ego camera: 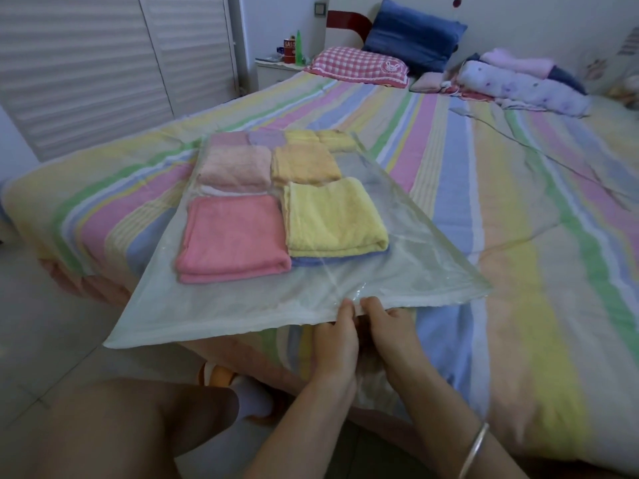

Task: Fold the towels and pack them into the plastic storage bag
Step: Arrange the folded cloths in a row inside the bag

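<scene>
Two hands meet at the near edge of the plastic storage bag (242, 305), a broad, flat, translucent sheet of glossy film with fine creases and a thicker rim. The left hand (333, 335) and the right hand (390, 335) sit side by side, almost touching. Each pinches the rim with the thumb on top and the fingers curled beneath, and the edge is lifted a little off the bed (518, 202). The bag lies across the bed's corner, its near left corner jutting out over the floor. Inside it, the folded terry towels form soft, thick rectangles set in rows. A pink towel (231, 236) is nearest on the left, and a yellow towel (332, 219) lies just beside it on a thin blue towel (311, 261) whose edge peeks out below. Behind them are a pale pink towel (235, 167) and an orange towel (304, 165), then smaller hazy folds at the far end. The bed wears a pastel-striped cotton sheet, slightly rumpled. A slim metal bangle (473, 447) circles the right wrist. At the headboard rest a red checked pillow (359, 65) and a plump blue pillow (411, 32).
</scene>
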{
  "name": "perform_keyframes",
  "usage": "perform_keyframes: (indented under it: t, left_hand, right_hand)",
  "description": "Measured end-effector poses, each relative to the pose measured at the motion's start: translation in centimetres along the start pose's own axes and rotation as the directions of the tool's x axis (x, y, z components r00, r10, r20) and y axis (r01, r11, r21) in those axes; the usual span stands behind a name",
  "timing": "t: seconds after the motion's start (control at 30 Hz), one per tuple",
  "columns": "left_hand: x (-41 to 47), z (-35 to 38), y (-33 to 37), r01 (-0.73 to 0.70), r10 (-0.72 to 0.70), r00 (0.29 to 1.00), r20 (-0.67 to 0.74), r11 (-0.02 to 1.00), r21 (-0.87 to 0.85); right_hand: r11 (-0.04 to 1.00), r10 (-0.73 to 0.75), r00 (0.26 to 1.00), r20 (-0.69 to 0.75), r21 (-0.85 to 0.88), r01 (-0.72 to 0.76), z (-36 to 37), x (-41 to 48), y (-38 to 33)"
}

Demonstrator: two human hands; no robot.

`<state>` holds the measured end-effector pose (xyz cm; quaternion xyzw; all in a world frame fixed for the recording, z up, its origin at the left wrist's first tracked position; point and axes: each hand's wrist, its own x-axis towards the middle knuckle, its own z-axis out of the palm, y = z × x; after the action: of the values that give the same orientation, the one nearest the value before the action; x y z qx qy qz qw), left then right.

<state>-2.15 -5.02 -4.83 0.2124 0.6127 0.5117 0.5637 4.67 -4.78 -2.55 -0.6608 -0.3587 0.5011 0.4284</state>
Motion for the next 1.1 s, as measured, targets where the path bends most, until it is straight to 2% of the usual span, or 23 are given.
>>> perform_keyframes:
  t: [0.27,0.4,0.47,0.57,0.63,0.7,0.77,0.83,0.93,1.1]
  left_hand:
    - [0.1,-2.1,-0.3,-0.109,0.111,0.993,0.034,0.992,-0.057]
    - [-1.2,-0.7,-0.1,-0.09,0.085,0.996,-0.039,0.983,-0.158]
    - [-2.2,1.1,0.2,-0.04,0.04,0.999,-0.003,0.982,-0.185]
    - [-3.0,4.8,0.0,0.039,-0.034,0.987,0.156,0.999,-0.033]
    - [-2.8,6.9,-0.8,0.014,-0.03,0.986,0.162,0.995,0.1]
    - [-2.6,8.1,-1.5,-0.055,0.036,0.993,0.116,0.986,0.159]
    - [-2.3,8.4,-2.1,-0.073,0.06,0.993,0.097,0.989,0.131]
    - [-2.1,8.2,-2.6,-0.044,0.041,0.996,0.084,0.999,0.028]
    - [-1.7,7.9,-3.5,-0.036,0.042,0.995,0.088,0.996,-0.078]
    - [-2.5,7.7,-3.0,-0.013,0.027,0.995,0.093,0.989,-0.146]
  right_hand:
    - [0.995,-0.013,0.989,-0.145,0.096,0.028,-6.4,2.3,0.2]
    - [0.99,-0.025,0.99,-0.14,0.133,0.044,-7.5,2.8,0.3]
    - [0.991,-0.03,0.99,-0.14,0.125,0.048,-7.2,2.8,0.5]
    - [0.997,-0.047,0.989,-0.143,0.046,0.054,-7.0,2.3,0.4]
    - [0.999,-0.04,0.992,-0.12,0.009,0.041,-7.2,1.9,0.0]
    - [0.996,-0.08,0.99,-0.117,-0.058,0.074,-7.5,2.2,0.0]
    - [0.988,-0.11,0.988,-0.105,-0.12,0.097,-7.8,2.6,0.3]
    - [0.991,-0.077,0.991,-0.112,-0.119,0.063,-8.3,3.2,0.6]
    - [0.999,-0.028,0.991,-0.129,0.013,0.03,-9.8,4.0,0.9]
    - [0.996,-0.036,0.988,-0.151,0.08,0.048,-11.4,3.7,0.6]
